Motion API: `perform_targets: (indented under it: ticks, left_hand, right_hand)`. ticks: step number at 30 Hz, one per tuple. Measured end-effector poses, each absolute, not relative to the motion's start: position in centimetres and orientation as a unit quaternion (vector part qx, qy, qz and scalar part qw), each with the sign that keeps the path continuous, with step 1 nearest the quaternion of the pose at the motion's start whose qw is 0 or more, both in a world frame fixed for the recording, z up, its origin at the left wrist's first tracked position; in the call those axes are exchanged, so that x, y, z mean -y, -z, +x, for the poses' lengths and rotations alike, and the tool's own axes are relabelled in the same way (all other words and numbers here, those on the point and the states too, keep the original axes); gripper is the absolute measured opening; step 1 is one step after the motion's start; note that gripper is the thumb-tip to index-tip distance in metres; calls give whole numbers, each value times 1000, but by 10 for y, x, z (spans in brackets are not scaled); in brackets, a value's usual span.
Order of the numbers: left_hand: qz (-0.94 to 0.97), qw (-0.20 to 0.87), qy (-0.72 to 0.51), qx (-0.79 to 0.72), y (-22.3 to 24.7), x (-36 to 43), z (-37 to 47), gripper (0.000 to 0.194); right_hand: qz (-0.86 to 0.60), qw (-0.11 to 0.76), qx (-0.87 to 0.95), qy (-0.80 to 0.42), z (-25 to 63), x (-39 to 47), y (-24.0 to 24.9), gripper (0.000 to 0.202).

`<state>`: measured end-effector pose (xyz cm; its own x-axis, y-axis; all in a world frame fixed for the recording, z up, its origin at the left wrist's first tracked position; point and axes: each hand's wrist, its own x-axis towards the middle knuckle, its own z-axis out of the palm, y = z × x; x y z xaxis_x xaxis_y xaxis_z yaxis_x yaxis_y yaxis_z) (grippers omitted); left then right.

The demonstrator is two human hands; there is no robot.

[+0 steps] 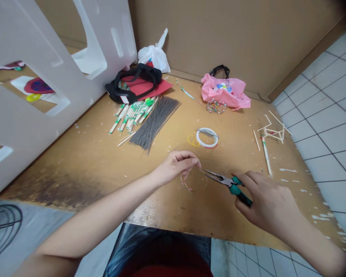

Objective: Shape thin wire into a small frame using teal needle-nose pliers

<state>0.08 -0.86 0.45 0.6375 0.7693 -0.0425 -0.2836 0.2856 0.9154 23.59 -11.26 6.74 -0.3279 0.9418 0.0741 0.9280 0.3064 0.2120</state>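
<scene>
My left hand (181, 164) is closed in a pinch on a thin wire (187, 186), which curves down below the fingers and carries small pinkish beads. In my right hand (266, 198) is a pair of needle-nose pliers (229, 182) with green and black handles. Its slim jaws point left and end just beside my left fingertips, close to the wire's end. Whether the jaws touch the wire I cannot tell. Beyond my hands a white ring (198, 141) lies on the table with short grey wires across it and a yellow loop (192, 141) at its left.
A bundle of grey wires (154, 125) lies beside paper-wrapped chopsticks (135, 115) and a black headband-like strap (118, 90). Farther back are a white bag (154, 55) and a pink bag (239, 92). A stick frame (272, 132) lies right; a white plastic panel (103, 23) stands left.
</scene>
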Motion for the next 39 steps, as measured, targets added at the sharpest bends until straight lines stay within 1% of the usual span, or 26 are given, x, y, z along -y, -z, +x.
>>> perform_targets:
  ticks: [11, 18, 24, 28, 31, 35, 39]
  left_hand:
    - [512, 745, -344, -255, -8, 9, 1, 33]
    - [516, 742, -343, -256, -7, 9, 1, 34]
    - [522, 740, -345, -249, -6, 10, 2, 34]
    - [533, 735, -340, -247, -5, 11, 2, 35]
    - [541, 734, -331, -245, -6, 12, 2, 35]
    - [542, 734, -325, -249, -6, 13, 2, 35]
    - [538, 738, -325, -247, -5, 13, 3, 33]
  right_hand:
    - [561, 42, -813, -152, 233, 110, -72, 37]
    - [568, 50, -814, -112, 236, 110, -70, 35]
    - [600, 63, -798, -15, 235, 111, -72, 33]
    - [628, 80, -772, 64, 232, 109, -75, 22]
    - [643, 75, -751, 129, 230, 108, -76, 18]
    - [654, 62, -723, 213, 233, 109, -75, 20]
    - [657, 70, -697, 278, 237, 110, -72, 25]
